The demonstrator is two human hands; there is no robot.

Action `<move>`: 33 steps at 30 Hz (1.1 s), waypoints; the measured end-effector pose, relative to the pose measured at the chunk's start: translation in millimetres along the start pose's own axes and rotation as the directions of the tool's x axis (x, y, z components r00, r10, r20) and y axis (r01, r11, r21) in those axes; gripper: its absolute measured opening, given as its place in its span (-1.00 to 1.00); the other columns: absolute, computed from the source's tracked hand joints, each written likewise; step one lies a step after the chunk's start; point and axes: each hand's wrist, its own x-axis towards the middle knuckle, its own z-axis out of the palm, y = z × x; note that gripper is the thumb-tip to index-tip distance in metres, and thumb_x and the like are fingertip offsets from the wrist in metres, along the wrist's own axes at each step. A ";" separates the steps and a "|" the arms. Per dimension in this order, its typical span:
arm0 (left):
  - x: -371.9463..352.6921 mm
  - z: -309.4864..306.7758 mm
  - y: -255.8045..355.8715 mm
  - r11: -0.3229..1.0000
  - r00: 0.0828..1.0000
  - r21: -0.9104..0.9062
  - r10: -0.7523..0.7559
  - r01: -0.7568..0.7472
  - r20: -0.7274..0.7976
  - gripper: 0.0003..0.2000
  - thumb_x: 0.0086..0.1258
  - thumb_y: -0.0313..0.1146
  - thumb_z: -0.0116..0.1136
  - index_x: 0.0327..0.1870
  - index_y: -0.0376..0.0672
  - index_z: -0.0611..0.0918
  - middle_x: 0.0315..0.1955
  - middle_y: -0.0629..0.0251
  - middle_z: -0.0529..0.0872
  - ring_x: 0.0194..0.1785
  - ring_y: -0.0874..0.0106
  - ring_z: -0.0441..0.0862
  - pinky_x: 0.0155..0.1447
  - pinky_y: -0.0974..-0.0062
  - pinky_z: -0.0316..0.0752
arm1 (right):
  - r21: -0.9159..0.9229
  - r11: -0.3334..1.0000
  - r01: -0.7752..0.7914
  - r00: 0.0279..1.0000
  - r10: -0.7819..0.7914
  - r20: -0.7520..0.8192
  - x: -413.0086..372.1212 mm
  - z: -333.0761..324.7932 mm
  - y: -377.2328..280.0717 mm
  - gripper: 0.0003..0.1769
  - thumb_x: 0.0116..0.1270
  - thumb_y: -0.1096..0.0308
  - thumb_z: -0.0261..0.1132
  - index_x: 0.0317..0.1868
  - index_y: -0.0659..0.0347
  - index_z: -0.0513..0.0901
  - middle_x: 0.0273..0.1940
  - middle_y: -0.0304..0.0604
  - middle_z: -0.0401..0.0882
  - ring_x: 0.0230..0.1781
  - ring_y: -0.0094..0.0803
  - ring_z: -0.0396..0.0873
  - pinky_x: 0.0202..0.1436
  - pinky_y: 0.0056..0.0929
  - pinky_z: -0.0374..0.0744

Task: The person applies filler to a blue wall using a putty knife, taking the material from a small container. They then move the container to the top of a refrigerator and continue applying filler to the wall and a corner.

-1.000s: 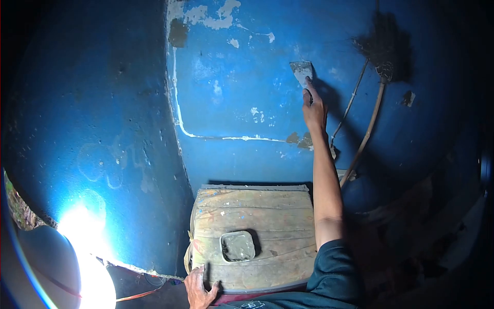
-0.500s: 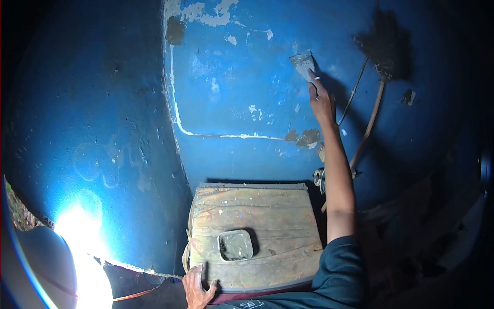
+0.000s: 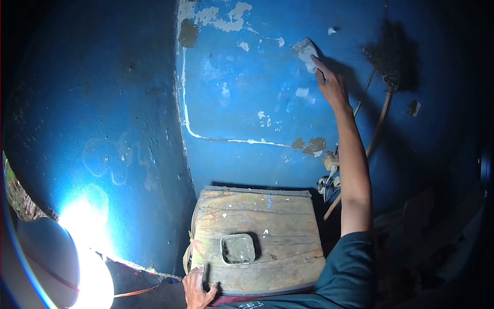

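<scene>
High on the blue wall (image 3: 231,170), my right hand (image 3: 332,87) is closed around a putty knife (image 3: 305,51), its wide blade tilted up and left against the paint. Pale paint flakes (image 3: 302,92) show just below the blade. My left hand (image 3: 197,289) rests at the near left corner of a cloth-covered stand (image 3: 288,242), thumb and fingers apart. On that cloth sits a small square tub (image 3: 237,249) with grey paste inside, up and right of my left hand.
A bright lamp (image 3: 87,237) glares at lower left. Two long-handled brooms (image 3: 380,121) lean on the wall right of my arm, bristles up. A socket with wires (image 3: 331,165) hangs beside my forearm. Grey filler patches (image 3: 314,145) and a white line mark the wall.
The putty knife has shifted slightly up the wall with my right hand. Pale flakes now show near the blade. The camera view has turned a little left; my left hand stays put.
</scene>
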 end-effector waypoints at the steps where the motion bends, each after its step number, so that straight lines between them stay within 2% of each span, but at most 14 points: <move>1: 1.7 0.5 0.5 1.000 1.000 -0.001 0.007 -0.007 -0.018 -0.34 0.33 -0.07 0.32 0.40 -0.22 0.50 0.24 -0.10 0.55 0.32 -0.05 0.44 0.41 0.04 0.28 | 0.037 0.994 0.098 0.994 -0.096 -0.058 -2.9 -1.9 6.4 -0.56 0.52 0.15 0.22 0.38 -0.30 0.57 0.03 0.21 0.66 -0.04 0.26 0.60 -0.13 0.06 0.61; 3: -0.8 -1.2 -0.3 1.000 0.999 0.009 0.023 -0.022 -0.043 -0.34 0.31 -0.07 0.33 0.39 -0.23 0.51 0.23 -0.10 0.56 0.31 -0.05 0.46 0.39 0.04 0.30 | 0.068 0.980 0.186 0.978 -0.178 -0.112 -24.8 0.4 29.9 -0.55 0.52 0.16 0.22 0.38 -0.32 0.57 0.03 0.19 0.67 -0.03 0.25 0.60 -0.14 0.05 0.61; 5: -1.2 -3.2 -0.8 1.000 0.999 -0.001 0.021 -0.021 -0.033 -0.33 0.31 -0.07 0.34 0.39 -0.24 0.51 0.23 -0.10 0.56 0.31 -0.05 0.46 0.39 0.03 0.30 | 0.106 0.994 0.040 0.997 -0.032 -0.074 -52.9 6.3 54.5 -0.53 0.51 0.18 0.22 0.39 -0.34 0.55 0.05 0.14 0.67 -0.02 0.26 0.60 -0.11 0.06 0.62; 8: 1.7 -1.2 -2.1 1.000 0.999 0.010 0.028 -0.028 -0.038 -0.33 0.28 -0.07 0.36 0.36 -0.28 0.51 0.21 -0.11 0.57 0.32 -0.07 0.45 0.39 0.03 0.30 | 0.205 0.977 0.062 0.989 -0.034 -0.141 -67.2 21.4 58.7 -0.53 0.52 0.20 0.22 0.40 -0.33 0.55 0.05 0.17 0.66 -0.01 0.26 0.59 -0.11 0.07 0.61; 9: 1.9 -3.1 -0.1 0.999 0.998 0.027 0.044 -0.043 -0.042 -0.33 0.27 -0.06 0.36 0.34 -0.29 0.52 0.20 -0.11 0.57 0.32 -0.07 0.45 0.39 0.04 0.31 | 0.207 0.976 0.061 0.990 -0.031 -0.141 -56.8 19.7 48.2 -0.53 0.52 0.20 0.22 0.40 -0.33 0.55 0.05 0.17 0.66 -0.01 0.26 0.59 -0.11 0.07 0.61; 11: 2.2 -2.8 -0.3 0.998 0.997 0.041 0.057 -0.055 -0.042 -0.35 0.26 -0.06 0.37 0.28 -0.32 0.54 0.20 -0.12 0.58 0.31 -0.07 0.47 0.38 0.05 0.31 | 0.089 0.969 0.228 0.967 -0.215 -0.139 -10.7 17.1 16.2 -0.56 0.52 0.21 0.20 0.38 -0.28 0.58 0.04 0.20 0.66 -0.01 0.27 0.59 -0.08 0.05 0.61; 14: 2.7 -4.5 1.9 0.999 0.998 0.032 0.022 -0.020 -0.051 -0.34 0.27 -0.07 0.36 0.32 -0.31 0.53 0.20 -0.11 0.59 0.30 -0.06 0.48 0.39 0.04 0.31 | 0.125 0.968 0.218 0.975 -0.212 -0.062 39.1 14.0 -51.6 -0.59 0.53 0.15 0.19 0.34 -0.27 0.61 0.01 0.16 0.69 0.02 0.25 0.60 0.02 0.04 0.61; 16: 2.3 -5.9 3.1 1.000 0.999 -0.008 -0.010 0.010 -0.031 -0.34 0.29 -0.08 0.34 0.35 -0.28 0.52 0.22 -0.10 0.59 0.31 -0.04 0.48 0.41 0.04 0.31 | 0.000 0.966 0.259 0.966 -0.259 0.006 54.6 15.9 -98.9 -0.60 0.52 0.14 0.20 0.33 -0.31 0.62 -0.01 0.14 0.71 0.01 0.19 0.65 0.05 0.03 0.61; 20: -4.4 0.7 -9.9 0.995 0.994 -0.060 -0.080 0.075 -0.081 -0.35 0.31 -0.10 0.34 0.37 -0.27 0.51 0.26 -0.10 0.57 0.34 -0.05 0.48 0.42 0.06 0.32 | -0.038 0.959 0.282 0.958 -0.284 -0.041 45.9 49.1 -95.4 -0.60 0.53 0.14 0.19 0.33 -0.35 0.62 -0.05 0.12 0.74 -0.03 0.13 0.69 0.04 -0.01 0.63; 22: -5.5 1.2 -13.6 0.995 0.995 -0.087 -0.055 0.048 -0.084 -0.35 0.31 -0.10 0.34 0.37 -0.27 0.51 0.26 -0.09 0.58 0.34 -0.05 0.48 0.42 0.06 0.32 | 0.078 0.931 0.356 0.922 -0.337 -0.191 12.1 51.5 -63.8 -0.59 0.54 0.15 0.19 0.35 -0.38 0.59 -0.09 0.13 0.74 -0.01 0.16 0.68 0.02 0.02 0.63; 24: -2.9 -5.0 -10.0 0.996 0.996 -0.086 -0.041 0.034 -0.074 -0.36 0.31 -0.09 0.34 0.36 -0.25 0.52 0.25 -0.08 0.58 0.33 -0.05 0.48 0.41 0.07 0.33 | 0.126 0.992 -0.029 0.999 0.025 0.033 -32.3 33.4 -43.0 -0.58 0.55 0.16 0.19 0.38 -0.31 0.57 -0.04 0.16 0.73 0.04 0.20 0.64 0.01 0.02 0.62; 28: 2.7 -8.2 -0.9 0.998 0.999 -0.056 -0.001 -0.001 -0.032 -0.36 0.30 -0.07 0.35 0.36 -0.21 0.54 0.22 -0.09 0.59 0.31 -0.04 0.48 0.40 0.07 0.32 | 0.201 0.978 -0.048 0.990 0.074 -0.123 -80.5 36.0 7.9 -0.56 0.55 0.17 0.18 0.40 -0.29 0.55 0.02 0.20 0.70 0.06 0.22 0.61 0.00 0.03 0.61; 30: 4.3 -11.9 3.3 1.000 1.000 -0.010 0.014 -0.014 -0.010 -0.34 0.30 -0.05 0.35 0.37 -0.23 0.53 0.22 -0.09 0.58 0.33 -0.04 0.47 0.41 0.04 0.30 | 0.191 0.971 -0.141 0.980 0.165 -0.113 -80.8 35.6 -5.2 -0.56 0.56 0.17 0.16 0.40 -0.29 0.54 0.07 0.21 0.67 0.08 0.23 0.60 0.01 0.02 0.61; 33: 1.2 -8.0 0.1 1.000 1.000 -0.006 0.005 -0.005 -0.028 -0.32 0.29 -0.04 0.35 0.36 -0.27 0.52 0.24 -0.12 0.56 0.34 -0.06 0.44 0.41 0.01 0.28 | 0.162 0.942 -0.295 0.956 0.292 0.042 -67.9 23.5 -22.6 -0.54 0.57 0.16 0.14 0.44 -0.33 0.51 0.10 0.19 0.67 0.10 0.23 0.60 0.07 0.01 0.59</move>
